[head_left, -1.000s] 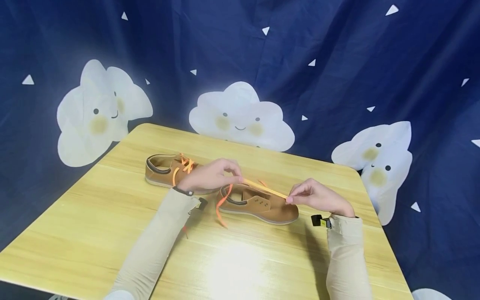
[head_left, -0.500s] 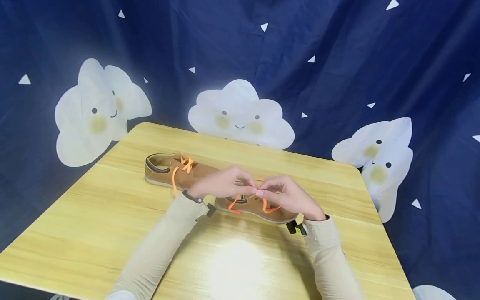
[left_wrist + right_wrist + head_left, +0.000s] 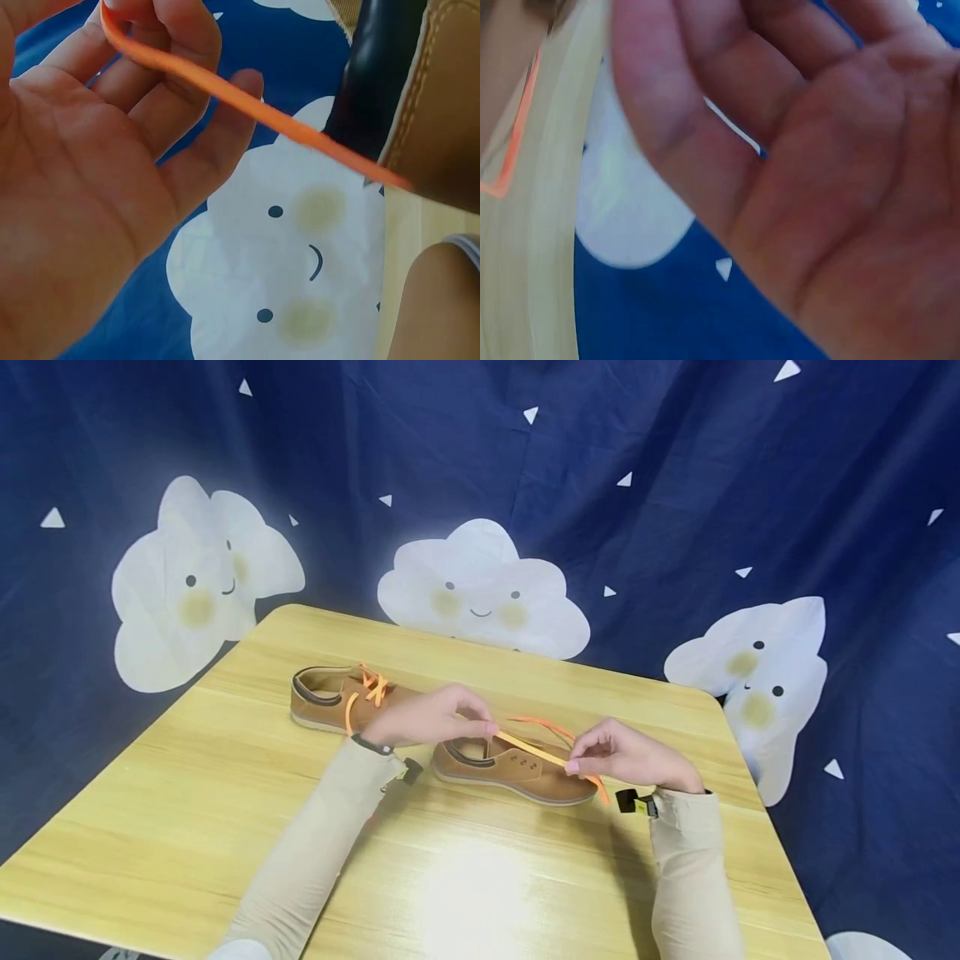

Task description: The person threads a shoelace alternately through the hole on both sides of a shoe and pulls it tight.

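In the head view, an orange shoelace is drawn taut above the nearer brown shoe. My left hand pinches it at the left, over the shoe's opening. Its other end is pinched between thumb and fingers of my right hand, above the toe. A loose length hangs past the toe below the right fingers. The eyelets on the shoe's near side have no lace through them. In the left wrist view, the lace runs from the left fingers towards the shoe. The right wrist view shows mostly the palm.
Behind the left hand stands a second brown shoe, laced in orange. Both shoes rest on a wood-grain table. A dark blue curtain with white clouds and triangles hangs around the table.
My hands came together over the shoe, then parted again with the lace stretched between them. The loose lace that hung by the left hand now lies behind the shoe and hangs at its toe.
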The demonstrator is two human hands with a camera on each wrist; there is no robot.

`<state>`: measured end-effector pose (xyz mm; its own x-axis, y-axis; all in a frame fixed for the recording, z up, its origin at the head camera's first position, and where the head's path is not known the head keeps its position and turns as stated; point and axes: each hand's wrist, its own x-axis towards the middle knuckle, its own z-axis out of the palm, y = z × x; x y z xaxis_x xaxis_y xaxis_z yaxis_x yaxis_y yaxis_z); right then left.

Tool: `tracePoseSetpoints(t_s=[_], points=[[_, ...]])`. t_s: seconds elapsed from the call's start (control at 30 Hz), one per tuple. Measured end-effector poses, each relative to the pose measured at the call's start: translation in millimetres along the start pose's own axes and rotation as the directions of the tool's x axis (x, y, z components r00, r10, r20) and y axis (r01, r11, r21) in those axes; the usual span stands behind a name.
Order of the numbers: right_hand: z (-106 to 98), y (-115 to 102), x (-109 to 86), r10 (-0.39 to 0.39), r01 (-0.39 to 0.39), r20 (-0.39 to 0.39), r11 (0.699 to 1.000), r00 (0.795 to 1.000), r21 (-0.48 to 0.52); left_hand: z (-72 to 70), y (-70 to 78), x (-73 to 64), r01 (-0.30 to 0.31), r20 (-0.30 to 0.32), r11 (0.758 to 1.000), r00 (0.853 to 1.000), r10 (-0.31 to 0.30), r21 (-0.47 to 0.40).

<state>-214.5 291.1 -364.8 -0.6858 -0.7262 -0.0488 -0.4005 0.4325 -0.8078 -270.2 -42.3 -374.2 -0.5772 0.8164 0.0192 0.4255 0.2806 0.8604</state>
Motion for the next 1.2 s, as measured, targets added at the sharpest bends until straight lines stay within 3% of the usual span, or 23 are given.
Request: tracePoseSetpoints(t_s=[0.1, 0.17, 0.3, 0.47, 0.63, 0.77, 0.9, 1.07, 1.2], points=[[-3.9, 3.8, -5.3, -0.023, 0.024, 0.057, 1.0, 0.998, -0.018, 0.6, 1.1, 0.1, 0.007, -0.007, 1.0, 1.0, -0.007, -0.007], [-2.3, 1.5, -4.0, -0.021, 0.023, 0.073, 1.0, 0.997, -0.022, 3.2, 3.2, 1.6, -0.014, -0.007, 0.999, 1.0, 0.014, 0.047], [9.9, -10.5, 11.2, -0.03, 0.03, 0.006, 0.997, 1.0, -0.066, 11.9, 9.8, 7.6, -0.11, 0.04, 0.982, 0.994, 0.105, 0.155], [30.2, -24.0, 34.1, -0.062, 0.056, -0.098, 0.996, 0.993, -0.07, 19.4, 13.3, 13.1, -0.179, 0.094, 0.973, 0.982, 0.167, 0.145], [34.0, -26.9, 34.4, -0.056, 0.052, -0.123, 0.998, 0.991, -0.038, 17.0, 11.1, 12.3, -0.136, 0.088, 0.982, 0.988, 0.125, 0.128], [25.4, -21.0, 23.3, -0.042, 0.042, -0.04, 0.999, 0.998, -0.017, 10.5, 8.0, 7.9, -0.056, 0.038, 0.99, 0.998, 0.051, 0.133], [22.0, -15.4, 19.0, -0.009, 0.01, 0.05, 1.0, 0.999, -0.013, 8.0, 4.1, 5.7, -0.017, -0.004, 0.99, 1.0, 0.017, 0.141], [34.6, -17.3, 33.0, 0.053, -0.053, -0.001, 0.998, 0.999, -0.035, 15.6, 4.0, 12.2, -0.078, 0.057, 0.981, 0.996, 0.069, 0.179], [43.9, -18.8, 42.7, 0.044, -0.043, -0.061, 0.999, 0.997, 0.017, 19.4, 7.2, 15.3, -0.104, 0.084, 0.978, 0.992, 0.09, 0.179]])
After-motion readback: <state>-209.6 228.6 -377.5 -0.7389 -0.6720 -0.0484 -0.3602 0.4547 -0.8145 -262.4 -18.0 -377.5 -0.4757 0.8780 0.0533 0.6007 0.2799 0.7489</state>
